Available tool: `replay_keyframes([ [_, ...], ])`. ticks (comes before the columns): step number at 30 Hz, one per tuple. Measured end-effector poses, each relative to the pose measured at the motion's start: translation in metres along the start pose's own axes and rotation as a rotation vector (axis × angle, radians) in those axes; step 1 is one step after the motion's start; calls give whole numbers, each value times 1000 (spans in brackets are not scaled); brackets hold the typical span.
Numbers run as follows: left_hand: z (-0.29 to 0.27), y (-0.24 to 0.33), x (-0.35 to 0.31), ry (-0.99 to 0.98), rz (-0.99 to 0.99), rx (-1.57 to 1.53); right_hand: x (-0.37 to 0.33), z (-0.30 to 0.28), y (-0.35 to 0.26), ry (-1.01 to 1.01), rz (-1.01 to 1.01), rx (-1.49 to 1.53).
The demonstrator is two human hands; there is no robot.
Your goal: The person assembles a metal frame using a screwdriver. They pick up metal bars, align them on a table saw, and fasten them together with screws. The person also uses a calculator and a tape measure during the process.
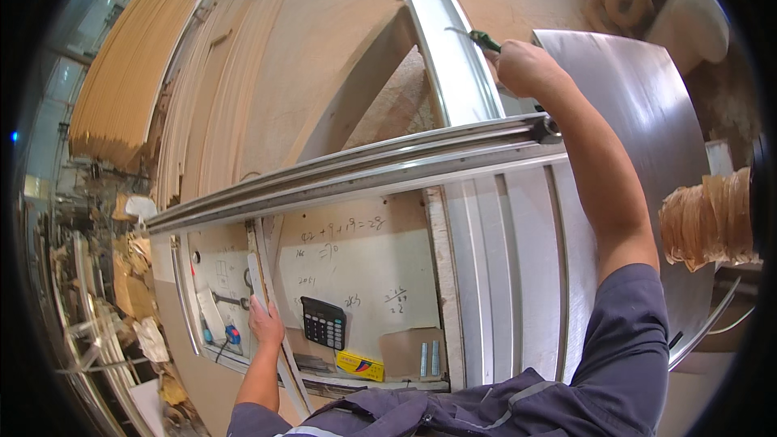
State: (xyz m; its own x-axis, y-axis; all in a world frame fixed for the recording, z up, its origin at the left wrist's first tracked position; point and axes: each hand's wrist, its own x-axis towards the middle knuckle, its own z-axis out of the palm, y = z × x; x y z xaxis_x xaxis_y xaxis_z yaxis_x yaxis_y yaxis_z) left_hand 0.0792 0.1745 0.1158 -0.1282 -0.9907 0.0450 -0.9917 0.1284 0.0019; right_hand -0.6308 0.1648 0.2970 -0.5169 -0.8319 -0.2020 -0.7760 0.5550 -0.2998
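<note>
My right hand point(530, 70) reaches far forward, closed round a small tool with a dark green handle point(484, 40). Its thin metal tip lies over a long silver metal rail point(453, 48) that runs away from me. Nearer my body, my left hand point(265, 324) is closed on a long narrow pale strip point(290, 372), which slants over a shallow tray point(372, 255) with handwriting on its pale bottom. Inside the tray, to the right of that hand, are a black calculator point(324, 324) and a yellow box point(360, 366).
A grooved metal beam point(356, 163) crosses in front of me. Metal panels point(530, 275) and a curved steel sheet point(639, 105) stand at right, beside a wrapped brown roll point(706, 218). Stacked boards point(133, 65) fill the far left. A blue tape measure point(233, 334) sits in the tray.
</note>
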Motion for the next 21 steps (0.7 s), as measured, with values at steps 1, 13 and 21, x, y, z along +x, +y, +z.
replay_keyframes([
  [1,5,-1,-1,55,14,-47,6,1,-13,57,28,51],
  [13,5,0,-7,36,-39,-160,62,91,-212,-146,-178,-228],
  [21,1,-4,-3,-4,-37,-250,52,174,-319,-403,-464,-243],
])
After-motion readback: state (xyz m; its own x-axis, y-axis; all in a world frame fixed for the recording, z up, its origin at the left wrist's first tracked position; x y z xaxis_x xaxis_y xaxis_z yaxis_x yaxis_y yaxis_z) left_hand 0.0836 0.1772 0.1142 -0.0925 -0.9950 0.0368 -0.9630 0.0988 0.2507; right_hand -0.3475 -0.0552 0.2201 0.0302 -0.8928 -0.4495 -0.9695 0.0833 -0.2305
